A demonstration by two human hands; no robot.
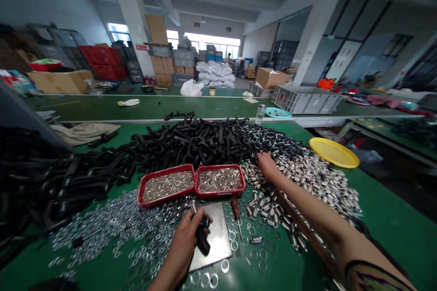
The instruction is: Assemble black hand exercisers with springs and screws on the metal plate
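My left hand [187,233] is closed round a curved black plastic handle [202,242], its lower end pointing down over a flat metal plate [218,232]. A metal coil spring [193,207] stands up at the handle's top, by my thumb. My right hand [266,166] reaches far forward, fingers curled down where a heap of black-and-silver bolts [273,138] meets a heap of silver springs [317,175]. What its fingertips hold, if anything, is hidden. Between the hands lies a red-handled screwdriver [235,209], with a single spring [256,239] and loose metal rings [262,254] nearby.
Two red trays [164,201] of small metal parts sit in front of the large heap of black handles [205,138]. Washers [112,223] spread at left. A yellow lid [333,152] lies at right. Beyond are a clear bottle [261,113] and a grey crate [303,100].
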